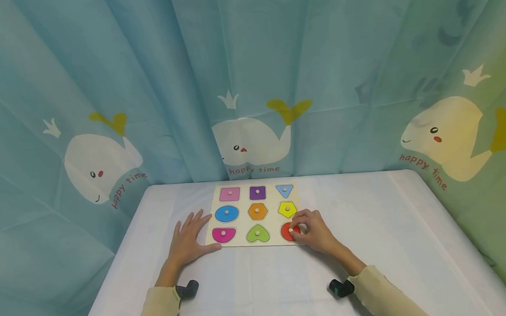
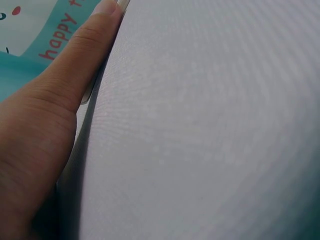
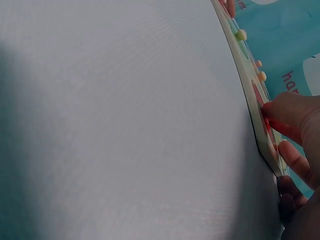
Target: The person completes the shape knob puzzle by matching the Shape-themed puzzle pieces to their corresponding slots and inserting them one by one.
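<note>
A wooden peg puzzle board (image 1: 243, 223) lies flat on the table with shaped pieces in its recesses. My right hand (image 1: 317, 231) is at the board's near right corner, thumb and index finger pinching the small knob of the red round piece (image 1: 286, 235). This red piece (image 3: 258, 93) sits in the board in the right wrist view, partly hidden behind the fingers. My left hand (image 1: 188, 241) rests with fingers spread at the board's left edge, its thumb touching the near left corner. In the left wrist view the thumb (image 2: 75, 62) lies straight along the board.
Near row: a magenta half-round piece (image 1: 224, 234) and a green heart (image 1: 257, 233). Middle row: a blue oval (image 1: 227, 214), orange hexagon (image 1: 257, 211) and yellow pentagon (image 1: 287, 209). Pink, purple and light blue pieces fill the far row. A whale-print curtain (image 1: 248, 59) hangs behind the white-covered table (image 1: 250, 285).
</note>
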Demonstrator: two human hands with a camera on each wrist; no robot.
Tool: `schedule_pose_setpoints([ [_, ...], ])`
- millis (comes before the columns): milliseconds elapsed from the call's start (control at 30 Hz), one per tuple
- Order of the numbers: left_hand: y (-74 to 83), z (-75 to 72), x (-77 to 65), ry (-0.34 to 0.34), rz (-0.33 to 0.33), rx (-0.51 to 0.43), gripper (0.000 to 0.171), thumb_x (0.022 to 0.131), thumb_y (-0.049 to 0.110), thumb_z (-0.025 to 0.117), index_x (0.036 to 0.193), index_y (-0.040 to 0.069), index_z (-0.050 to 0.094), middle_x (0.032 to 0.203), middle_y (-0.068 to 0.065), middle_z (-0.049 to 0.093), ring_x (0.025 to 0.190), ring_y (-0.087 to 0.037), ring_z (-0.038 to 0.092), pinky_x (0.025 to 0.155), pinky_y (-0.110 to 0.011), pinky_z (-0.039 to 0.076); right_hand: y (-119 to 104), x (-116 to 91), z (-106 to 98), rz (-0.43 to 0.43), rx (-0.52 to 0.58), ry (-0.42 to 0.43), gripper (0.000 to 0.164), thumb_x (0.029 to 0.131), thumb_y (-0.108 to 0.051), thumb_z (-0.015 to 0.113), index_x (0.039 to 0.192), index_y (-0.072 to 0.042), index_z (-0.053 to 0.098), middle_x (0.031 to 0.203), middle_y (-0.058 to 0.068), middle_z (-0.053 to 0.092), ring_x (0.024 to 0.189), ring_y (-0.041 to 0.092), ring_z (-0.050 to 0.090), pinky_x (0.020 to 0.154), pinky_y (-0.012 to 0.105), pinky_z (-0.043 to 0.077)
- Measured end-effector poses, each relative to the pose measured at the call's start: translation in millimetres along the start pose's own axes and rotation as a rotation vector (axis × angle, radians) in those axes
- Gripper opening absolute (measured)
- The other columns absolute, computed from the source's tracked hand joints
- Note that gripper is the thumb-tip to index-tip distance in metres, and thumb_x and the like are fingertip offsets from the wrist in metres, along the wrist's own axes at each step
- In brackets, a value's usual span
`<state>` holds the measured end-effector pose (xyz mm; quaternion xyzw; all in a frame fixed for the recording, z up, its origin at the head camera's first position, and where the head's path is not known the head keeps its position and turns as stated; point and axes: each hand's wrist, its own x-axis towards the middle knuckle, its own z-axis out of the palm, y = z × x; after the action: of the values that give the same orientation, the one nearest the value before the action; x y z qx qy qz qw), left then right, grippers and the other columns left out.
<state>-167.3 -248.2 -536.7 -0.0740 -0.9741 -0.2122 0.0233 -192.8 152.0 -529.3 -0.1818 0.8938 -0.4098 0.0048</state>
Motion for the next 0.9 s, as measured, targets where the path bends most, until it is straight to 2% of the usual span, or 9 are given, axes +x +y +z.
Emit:
schedule_pose_setpoints([
  [167, -0.1, 2.1, 0.9, -0.009, -0.002, 0.001, 0.099, 0.072, 0.064, 0.082, 0.153, 0.018, 0.049, 0.165, -0.014, 0.035, 0.154, -0.042, 0.021, 0.119, -0.072, 0.007, 4, 1, 1, 0.021, -0.008, -0.01, 0.012, 0.082, -0.012, 0.086, 0.087, -0.019, 0.078, 0.114, 0.004, 0.066, 0.11, 0.025, 0.049, 0.089, 0.042, 0.047],
  [500, -3.0, 4.4, 1.5, -0.011, 0.007, -0.013, 0.099, 0.072, 0.065, 0.081, 0.153, 0.017, 0.049, 0.164, -0.015, 0.035, 0.154, -0.043, 0.021, 0.119, -0.072, 0.007, 6, -1, 0, -0.018, -0.007, -0.019, 0.015, 0.082, -0.011, 0.086, 0.092, -0.02, 0.078, 0.112, 0.001, 0.067, 0.108, 0.025, 0.049, 0.086, 0.04, 0.045],
  [667, -7.1, 2.1, 3.2, -0.028, 0.011, -0.01, 0.099, 0.073, 0.065, 0.08, 0.154, 0.017, 0.048, 0.165, -0.016, 0.034, 0.154, -0.043, 0.02, 0.118, -0.073, 0.006, 6, 0, -3, -0.068, 0.002, -0.023, 0.022, 0.085, -0.012, 0.084, 0.105, -0.017, 0.077, 0.114, 0.0, 0.07, 0.11, 0.025, 0.054, 0.09, 0.042, 0.045],
  [900, -8.6, -8.7, -2.6, -0.113, -0.012, -0.043, 0.095, 0.081, 0.061, 0.075, 0.157, 0.014, 0.043, 0.166, -0.019, 0.03, 0.154, -0.046, 0.015, 0.119, -0.073, 0.002, 8, -1, -10, -0.041, 0.036, -0.046, 0.042, 0.086, -0.015, 0.084, 0.126, -0.012, 0.07, 0.115, 0.001, 0.069, 0.099, 0.02, 0.057, 0.085, 0.037, 0.052],
])
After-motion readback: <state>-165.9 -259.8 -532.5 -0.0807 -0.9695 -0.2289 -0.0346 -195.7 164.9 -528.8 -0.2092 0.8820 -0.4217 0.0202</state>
